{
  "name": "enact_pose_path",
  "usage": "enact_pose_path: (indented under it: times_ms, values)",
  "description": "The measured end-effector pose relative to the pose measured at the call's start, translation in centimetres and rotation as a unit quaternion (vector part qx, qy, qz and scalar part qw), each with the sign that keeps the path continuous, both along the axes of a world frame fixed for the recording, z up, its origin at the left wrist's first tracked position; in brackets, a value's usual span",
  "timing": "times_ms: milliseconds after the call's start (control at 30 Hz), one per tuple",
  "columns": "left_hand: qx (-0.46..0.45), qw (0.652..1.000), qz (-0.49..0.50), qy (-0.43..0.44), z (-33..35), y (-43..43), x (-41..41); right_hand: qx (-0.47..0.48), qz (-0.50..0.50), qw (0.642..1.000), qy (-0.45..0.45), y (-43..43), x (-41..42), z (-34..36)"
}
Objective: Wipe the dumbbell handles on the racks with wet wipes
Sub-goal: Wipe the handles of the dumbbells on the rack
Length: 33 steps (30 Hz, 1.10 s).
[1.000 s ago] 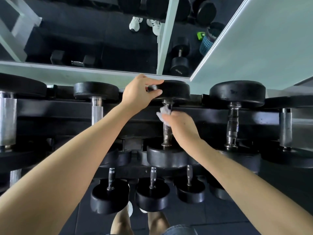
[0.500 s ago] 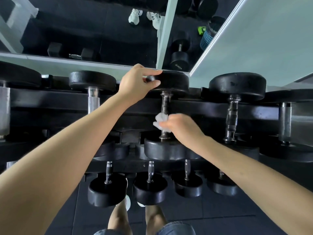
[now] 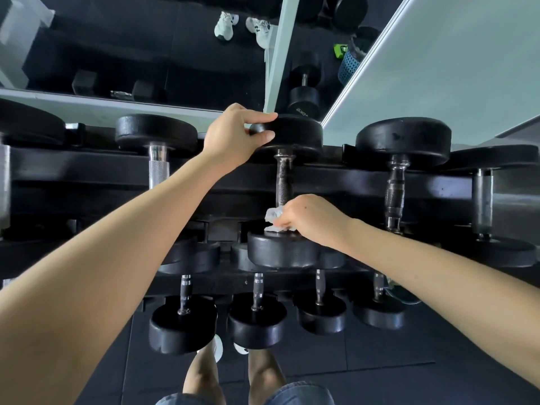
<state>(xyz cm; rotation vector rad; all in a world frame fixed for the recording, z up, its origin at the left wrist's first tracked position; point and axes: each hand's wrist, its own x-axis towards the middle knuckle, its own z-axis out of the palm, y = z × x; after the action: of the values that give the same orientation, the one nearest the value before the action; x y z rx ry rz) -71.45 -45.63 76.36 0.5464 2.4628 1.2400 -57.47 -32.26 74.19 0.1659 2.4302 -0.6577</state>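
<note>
A black dumbbell with a knurled metal handle [image 3: 284, 182] lies across the top tier of the rack [image 3: 344, 182]. My left hand [image 3: 233, 135] grips the rim of its far head [image 3: 295, 134]. My right hand [image 3: 312, 219] holds a crumpled white wet wipe [image 3: 273, 219] wrapped on the near end of the handle, just above the near head [image 3: 280, 249]. The part of the handle under the wipe is hidden.
More dumbbells lie on the top tier to the left [image 3: 157, 159] and right [image 3: 396, 182]. A lower tier holds several smaller dumbbells [image 3: 257, 314]. A mirror [image 3: 146, 48] rises behind the rack. My legs [image 3: 230, 378] stand on the dark floor below.
My right hand has slid the wipe down the handle from the far end toward the near head. My left hand has stayed on the far head.
</note>
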Motion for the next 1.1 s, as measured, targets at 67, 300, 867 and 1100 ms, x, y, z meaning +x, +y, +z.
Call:
enact_pose_path:
  times_ms: [67, 300, 867, 1100]
  values:
    - [-0.017, 1.000, -0.009, 0.006, 0.3, 0.0, 0.0, 0.007, -0.005, 0.998, 0.056, 0.1, 0.1, 0.7]
    - [0.036, 0.999, 0.009, -0.001, 2.2, -1.6, 5.2, -0.362, -0.378, 0.849, 0.070, 1.4, 2.6, 4.5]
    - [-0.014, 0.927, 0.169, -0.334, 4.2, 3.7, 1.8, -0.250, -0.393, 0.877, 0.119, 1.2, 1.1, 0.4]
    - [-0.003, 0.918, 0.183, -0.351, 3.5, 5.1, 1.1, -0.247, -0.396, 0.881, 0.080, 1.2, -0.2, -1.7]
